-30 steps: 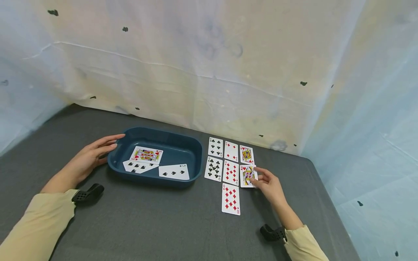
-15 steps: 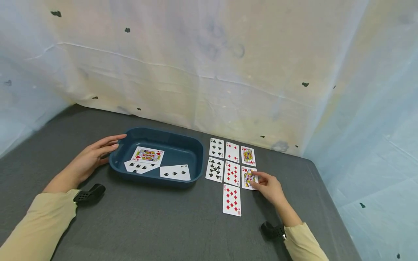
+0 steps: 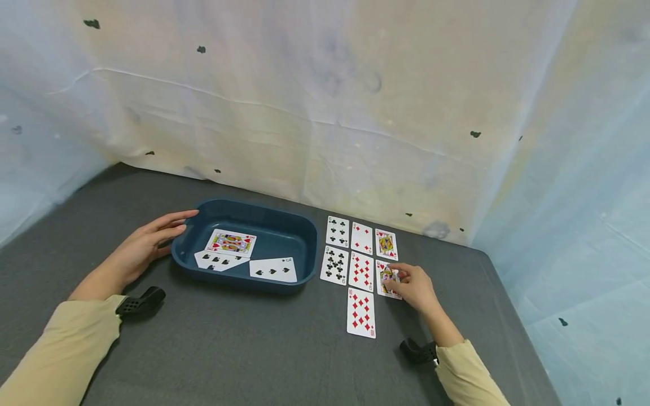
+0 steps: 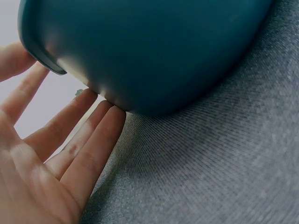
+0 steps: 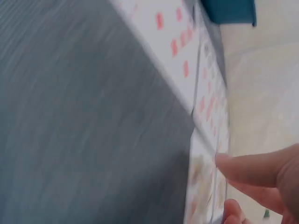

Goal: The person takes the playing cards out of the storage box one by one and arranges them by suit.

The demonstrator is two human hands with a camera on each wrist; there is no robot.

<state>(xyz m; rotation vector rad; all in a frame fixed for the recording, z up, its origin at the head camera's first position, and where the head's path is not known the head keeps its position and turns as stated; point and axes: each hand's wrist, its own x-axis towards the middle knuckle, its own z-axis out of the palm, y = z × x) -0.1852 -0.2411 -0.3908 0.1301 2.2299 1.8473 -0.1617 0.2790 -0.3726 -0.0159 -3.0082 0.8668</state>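
A dark blue tray (image 3: pixel 238 286) holds a king of hearts (image 3: pixel 231 242) and two spade cards, one of them (image 3: pixel 273 269) at its right end. My left hand (image 3: pixel 137 248) touches the tray's left end with fingers extended; in the left wrist view its fingertips (image 4: pixel 117 114) meet the outer wall. My right hand (image 3: pixel 417 287) hovers low over a queen of hearts (image 3: pixel 381 276), thumb and fingers spread across part of its face. That card lies flat, just below a jack of hearts (image 3: pixel 386 244). In the blurred right wrist view, the thumb (image 5: pixel 247 169) overlaps the cards' edges.
Left of the queen lie a nine of diamonds (image 3: pixel 361 270), a four of diamonds (image 3: pixel 361 238), a six of clubs (image 3: pixel 337 232) and a nine of clubs (image 3: pixel 334 265). A ten of diamonds (image 3: pixel 361 313) lies nearer me. A pale cloth (image 3: pixel 304 113) hangs behind the grey tabletop (image 3: pixel 254 349).
The queen of hearts has settled straight into its column below the jack. My right hand has shifted slightly left over it. The left hand stays at the tray.
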